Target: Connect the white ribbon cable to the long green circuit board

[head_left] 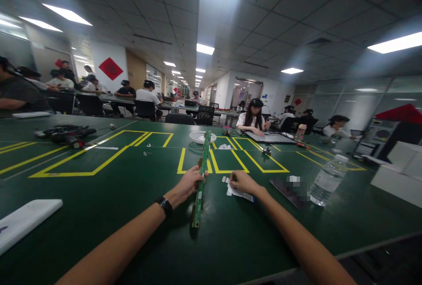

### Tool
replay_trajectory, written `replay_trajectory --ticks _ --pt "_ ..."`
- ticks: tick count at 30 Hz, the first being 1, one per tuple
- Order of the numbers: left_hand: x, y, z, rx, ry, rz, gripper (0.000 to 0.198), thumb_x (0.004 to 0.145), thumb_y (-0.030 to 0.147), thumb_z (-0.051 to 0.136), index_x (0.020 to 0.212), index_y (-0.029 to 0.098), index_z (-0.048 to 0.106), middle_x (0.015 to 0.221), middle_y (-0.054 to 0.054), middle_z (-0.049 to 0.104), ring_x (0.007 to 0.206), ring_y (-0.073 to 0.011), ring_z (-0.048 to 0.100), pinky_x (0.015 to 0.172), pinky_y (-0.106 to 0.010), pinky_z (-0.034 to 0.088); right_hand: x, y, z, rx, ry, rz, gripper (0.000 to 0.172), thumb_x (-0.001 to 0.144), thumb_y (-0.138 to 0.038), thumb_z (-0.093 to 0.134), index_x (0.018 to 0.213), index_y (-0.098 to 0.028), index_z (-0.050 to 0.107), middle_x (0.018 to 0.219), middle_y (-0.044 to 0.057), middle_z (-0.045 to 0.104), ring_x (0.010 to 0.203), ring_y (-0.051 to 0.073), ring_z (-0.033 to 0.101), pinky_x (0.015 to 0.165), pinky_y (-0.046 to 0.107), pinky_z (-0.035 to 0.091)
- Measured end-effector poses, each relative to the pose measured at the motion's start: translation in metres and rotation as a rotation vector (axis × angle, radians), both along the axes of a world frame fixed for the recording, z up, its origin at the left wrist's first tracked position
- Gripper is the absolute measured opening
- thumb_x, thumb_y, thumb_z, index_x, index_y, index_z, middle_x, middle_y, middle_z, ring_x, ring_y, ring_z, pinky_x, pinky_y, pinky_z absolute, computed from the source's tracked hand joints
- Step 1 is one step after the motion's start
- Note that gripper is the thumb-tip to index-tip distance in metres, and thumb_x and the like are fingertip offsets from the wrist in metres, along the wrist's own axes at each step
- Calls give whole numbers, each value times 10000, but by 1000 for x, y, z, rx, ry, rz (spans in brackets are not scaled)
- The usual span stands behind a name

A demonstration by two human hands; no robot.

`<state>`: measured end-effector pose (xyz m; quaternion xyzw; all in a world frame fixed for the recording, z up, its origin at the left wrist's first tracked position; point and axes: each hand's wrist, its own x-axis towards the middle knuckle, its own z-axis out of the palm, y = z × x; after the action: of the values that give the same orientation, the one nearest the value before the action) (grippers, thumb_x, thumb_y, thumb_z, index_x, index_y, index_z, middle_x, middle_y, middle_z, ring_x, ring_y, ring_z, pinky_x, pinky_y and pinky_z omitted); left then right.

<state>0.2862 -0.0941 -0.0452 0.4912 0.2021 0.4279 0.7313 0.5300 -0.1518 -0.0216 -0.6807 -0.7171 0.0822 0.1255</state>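
My left hand (187, 182) is closed around a long, narrow green circuit board (199, 201) near its middle. The board is held above the table, its far end pointing away from me and its near end toward me. To the right, my right hand (245, 182) rests low at the table with curled fingers on a white flat cable (241, 195) with a blue end. Its fingertips are partly hidden, and the cable's pale tabs stick out to their left. A gap of table separates the two hands.
On the green table (138, 241) a clear dish (194, 137) stands behind the board. A water bottle (329, 179) and a dark phone-like slab (286, 190) are at right, a white slab (29, 219) at left, black tools (72, 135) farther back. Opposite, a person sits by a laptop (270, 137).
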Motion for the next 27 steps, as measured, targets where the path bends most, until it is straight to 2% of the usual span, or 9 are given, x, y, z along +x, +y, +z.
replay_trajectory --ticks 3,5,9,12,14,18,22,25,27 --pt "1 0 -1 4 -26 -21 273 603 54 538 855 149 498 701 18 576 500 -66 506 472 -179 395 -5 3 -4 36 40 -22 350 721 -122 564 1069 -143 594 910 67 644 793 166 567 651 214 354" --pt "1 1 -2 -7 -48 -71 269 603 72 498 856 163 480 640 37 540 468 -71 484 454 -185 379 -9 3 -6 59 14 -12 460 731 -155 570 1190 -139 546 1024 99 635 900 193 570 720 232 374" --pt "1 1 -3 -56 -62 -172 149 733 202 497 871 201 443 537 72 466 413 -85 454 441 -196 365 -18 0 -11 100 -58 -9 433 812 -344 547 1199 -152 580 1177 145 574 1066 250 531 856 295 373" --pt "4 -1 -4 -61 -2 -113 195 819 371 523 801 204 424 497 84 432 366 -70 406 411 -185 334 -22 -2 -15 110 -97 -42 384 807 -408 565 1113 -185 631 1127 131 575 1009 249 551 834 311 383" --pt "6 -3 -5 -43 25 -55 247 806 398 585 800 193 447 534 75 469 381 -57 421 407 -170 327 -22 -3 -18 125 -69 -45 333 787 -397 597 1037 -184 646 1096 120 577 972 235 556 812 301 385" --pt "7 -6 -6 -38 68 -23 227 748 317 672 795 151 525 638 34 545 472 -51 500 445 -153 374 -19 -3 -15 147 108 -48 229 732 -318 647 897 -162 620 927 69 621 859 191 563 734 261 386" --pt "6 -8 -2 -27 100 -46 131 712 212 629 748 155 517 582 39 527 461 -72 512 428 -166 363 -20 -8 -4 168 410 -50 162 720 -267 623 846 -168 599 795 15 648 745 152 568 669 235 388" --pt "6 -8 -1 -65 89 -116 101 731 218 526 677 185 448 492 63 463 368 -76 439 417 -201 366 -25 -12 1 110 704 -50 216 751 -347 614 880 -175 596 716 0 660 598 126 543 569 224 383" --pt "7 -7 -3 -93 80 -165 166 774 272 478 642 198 407 442 81 407 317 -66 364 417 -215 368 -29 -14 1 80 871 -32 259 748 -399 635 869 -174 592 689 -3 658 534 108 514 523 215 374"
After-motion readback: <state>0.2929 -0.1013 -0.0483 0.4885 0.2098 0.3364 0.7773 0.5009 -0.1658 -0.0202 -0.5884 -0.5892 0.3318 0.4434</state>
